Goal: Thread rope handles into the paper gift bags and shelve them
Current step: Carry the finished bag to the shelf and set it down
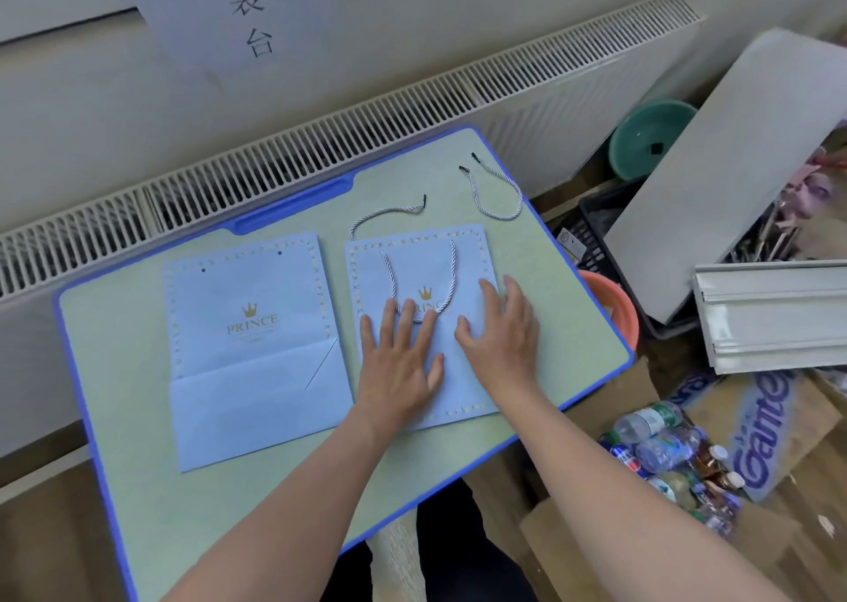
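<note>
Fingers of both hands lie flat on bag, apparently overlapping its rope handle.

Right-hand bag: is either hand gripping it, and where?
Nothing is gripped. The left hand and right hand lie flat, fingers straight, pressing on the front face of the right-hand bag, just below its threaded rope handle.

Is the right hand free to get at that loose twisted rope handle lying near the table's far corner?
Probably yes: the right hand lies flat and empty on the blue paper bag, and nothing sits between it and the rope handle.
</note>
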The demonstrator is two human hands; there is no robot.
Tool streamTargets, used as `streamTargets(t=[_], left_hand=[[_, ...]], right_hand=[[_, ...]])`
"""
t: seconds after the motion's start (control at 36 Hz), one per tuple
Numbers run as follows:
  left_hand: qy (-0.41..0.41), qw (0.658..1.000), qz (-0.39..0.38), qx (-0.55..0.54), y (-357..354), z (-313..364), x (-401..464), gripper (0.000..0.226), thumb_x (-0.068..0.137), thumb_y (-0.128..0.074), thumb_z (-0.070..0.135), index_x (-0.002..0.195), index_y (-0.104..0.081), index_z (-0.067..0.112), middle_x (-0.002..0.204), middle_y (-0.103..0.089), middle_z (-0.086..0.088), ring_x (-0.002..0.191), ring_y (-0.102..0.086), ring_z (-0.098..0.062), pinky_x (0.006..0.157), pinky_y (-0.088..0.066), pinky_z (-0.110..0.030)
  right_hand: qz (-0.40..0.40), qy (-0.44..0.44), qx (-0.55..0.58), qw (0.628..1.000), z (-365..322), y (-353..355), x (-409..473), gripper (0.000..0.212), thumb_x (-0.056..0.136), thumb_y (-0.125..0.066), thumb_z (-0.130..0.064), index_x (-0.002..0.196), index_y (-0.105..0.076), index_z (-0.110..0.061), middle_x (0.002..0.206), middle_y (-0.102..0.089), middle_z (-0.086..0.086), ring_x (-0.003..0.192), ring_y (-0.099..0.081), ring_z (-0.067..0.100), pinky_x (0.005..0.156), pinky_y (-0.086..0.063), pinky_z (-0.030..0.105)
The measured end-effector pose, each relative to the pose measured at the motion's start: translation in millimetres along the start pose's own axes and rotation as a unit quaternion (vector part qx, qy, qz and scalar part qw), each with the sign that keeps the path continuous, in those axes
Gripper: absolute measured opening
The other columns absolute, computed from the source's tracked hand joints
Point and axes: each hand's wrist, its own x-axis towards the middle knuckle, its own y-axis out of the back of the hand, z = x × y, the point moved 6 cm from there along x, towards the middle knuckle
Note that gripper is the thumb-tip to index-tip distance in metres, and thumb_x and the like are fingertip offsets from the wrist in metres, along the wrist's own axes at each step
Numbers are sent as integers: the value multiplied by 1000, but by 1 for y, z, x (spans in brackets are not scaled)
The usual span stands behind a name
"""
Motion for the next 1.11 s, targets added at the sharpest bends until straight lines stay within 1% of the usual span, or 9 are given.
streamTargets(t=[0.17, 0.22, 0.31, 0.44, 0.53, 0.69, 0.83, 0.97, 1.11], left_hand=[[3, 999, -52, 1, 18, -2, 8, 66, 76, -50, 48, 132, -56, 13, 139, -50, -18, 124, -47, -37, 86, -47, -58], [-6, 999, -52, -7, 27, -1, 9, 71, 82, -57, 43, 145, -42, 15, 151, -35, -17, 134, -40, -38, 97, -41, -56], [6, 997, -56, -50, 43, -2, 5, 75, 94, -52, 36, 156, -11, 22, 162, -5, -10, 146, -17, -30, 113, -27, -44], [66, 977, 63, -194, 95, -10, -1, 67, 87, -52, 7, 149, -27, 9, 152, -26, -9, 134, -34, -31, 96, -43, -38], [133, 963, 136, -194, 124, -25, -4, 62, 91, -53, 12, 148, -29, 7, 152, -27, -10, 136, -29, -31, 99, -37, -41], [277, 865, 193, -370, 166, -59, -21, 60, 98, -47, 24, 150, -19, 13, 140, -40, -5, 118, -50, -27, 83, -40, -35], [331, 789, 278, -437, 203, -96, -62, 44, 100, -44, 21, 142, -32, 13, 103, -56, -3, 94, -56, -29, 78, -44, -36], [377, 726, 384, -428, 227, -152, -138, 43, 97, -46, 20, 139, -37, 24, 97, -60, 9, 89, -59, -25, 74, -44, -35], [432, 673, 455, -390, 239, -211, -237, 48, 97, -47, 22, 142, -35, 30, 106, -61, 9, 89, -58, -24, 71, -38, -32]], right_hand=[[-115, -177, 68, 975, 7, 12, 8, 55, 88, -67, -42, 129, -49, -10, 128, -47, 14, 121, -43, 33, 94, -38, 42], [-139, -197, 147, 959, 10, 15, 13, 46, 88, -69, -35, 119, -56, -4, 122, -53, 17, 113, -51, 36, 88, -42, 39], [-149, -191, 265, 933, 10, 32, 16, 26, 93, -60, -23, 104, -57, 0, 104, -60, 13, 91, -57, 32, 69, -41, 34], [-151, -118, 290, 938, -1, 76, 21, 24, 102, -45, -22, 120, -49, -7, 107, -49, 2, 95, -48, 21, 69, -31, 29], [-114, -93, 318, 937, -7, 97, 28, 19, 101, -47, -19, 112, -52, -4, 96, -53, 6, 87, -49, 21, 62, -29, 31], [-101, -47, 377, 920, -54, 117, 43, 8, 100, -48, -17, 94, -48, -12, 71, -48, -5, 64, -43, 14, 49, -32, 13], [-147, -7, 408, 901, -128, 110, 42, 8, 96, -48, -21, 93, -48, -13, 76, -53, 0, 67, -47, 20, 58, -36, 32], [-205, 101, 413, 881, -225, 97, 10, 24, 92, -55, -27, 115, -48, -24, 89, -63, -13, 85, -63, 18, 77, -49, 37], [-234, 240, 400, 853, -327, 92, -60, 37, 90, -60, -24, 121, -43, -36, 100, -59, -24, 88, -59, -1, 66, -41, 10]])
